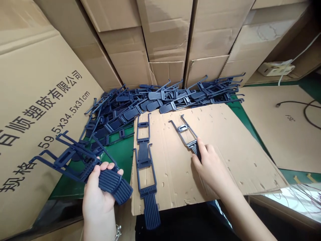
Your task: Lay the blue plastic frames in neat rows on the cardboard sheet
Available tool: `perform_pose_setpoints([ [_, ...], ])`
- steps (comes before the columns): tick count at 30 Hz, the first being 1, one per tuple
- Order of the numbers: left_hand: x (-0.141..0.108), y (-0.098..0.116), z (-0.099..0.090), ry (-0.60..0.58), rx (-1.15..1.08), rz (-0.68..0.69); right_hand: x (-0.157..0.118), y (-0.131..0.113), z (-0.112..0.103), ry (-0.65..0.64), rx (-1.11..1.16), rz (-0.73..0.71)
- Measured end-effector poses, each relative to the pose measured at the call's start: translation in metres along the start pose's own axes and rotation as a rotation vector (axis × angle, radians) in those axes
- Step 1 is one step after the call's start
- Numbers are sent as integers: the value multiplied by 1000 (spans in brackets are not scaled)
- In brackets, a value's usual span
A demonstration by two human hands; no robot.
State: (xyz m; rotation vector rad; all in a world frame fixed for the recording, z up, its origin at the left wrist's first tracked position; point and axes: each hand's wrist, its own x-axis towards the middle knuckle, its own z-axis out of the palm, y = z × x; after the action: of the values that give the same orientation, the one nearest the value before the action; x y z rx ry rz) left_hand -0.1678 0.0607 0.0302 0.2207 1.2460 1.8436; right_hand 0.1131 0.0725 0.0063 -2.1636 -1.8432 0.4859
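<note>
Two navy ribbed plastic brackets (147, 191) lie on cardboard sheet (173, 180); right hand (209, 164) grips third bracket (192, 144) there; left hand's (96, 195) fingers clasp several; uncountable bracket pile (155, 96) behind. Carton (30, 83) reads "59.5x34.5x31cm".

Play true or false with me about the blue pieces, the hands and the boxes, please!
1. Both hands are empty. False: the left hand holds blue pieces; the right hand holds another piece.
2. A blue pile lies by cardboard boxes. True.
3. No writing shows anywhere. False: the left box has black writing.
4. One blue piece pokes past the cardboard sheet's edge. True.
</note>
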Motion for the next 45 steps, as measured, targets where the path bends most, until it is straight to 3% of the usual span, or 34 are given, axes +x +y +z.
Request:
perform_pose_setpoints([
  [5, 7, 2, -4, 49, 36, 6, 5, 14, -16, 33, -25, -131],
  [11, 12, 19, -13, 33, 26, 76, 36, 42, -27, 261, -447, -606],
  [15, 9, 23, -13, 112, 97, 85, 57, 50, -15, 168, -491, -811],
  [19, 1, 20, -11, 107, 83, 18, 67, 37, 2, -58, -402, -771],
  [25, -3, 20, -9, 137, 99, -14, 68, -9, 18, -124, -239, -710],
  [28, 1, 20, -14, 98, 92, -25, 72, -28, 23, -177, -186, -722],
  [38, 14, 16, -38, 108, 92, -65, 77, -56, 32, -190, -147, -730],
  [45, 11, 15, -39, 73, 83, -70, 79, -65, 37, -175, -151, -725],
])
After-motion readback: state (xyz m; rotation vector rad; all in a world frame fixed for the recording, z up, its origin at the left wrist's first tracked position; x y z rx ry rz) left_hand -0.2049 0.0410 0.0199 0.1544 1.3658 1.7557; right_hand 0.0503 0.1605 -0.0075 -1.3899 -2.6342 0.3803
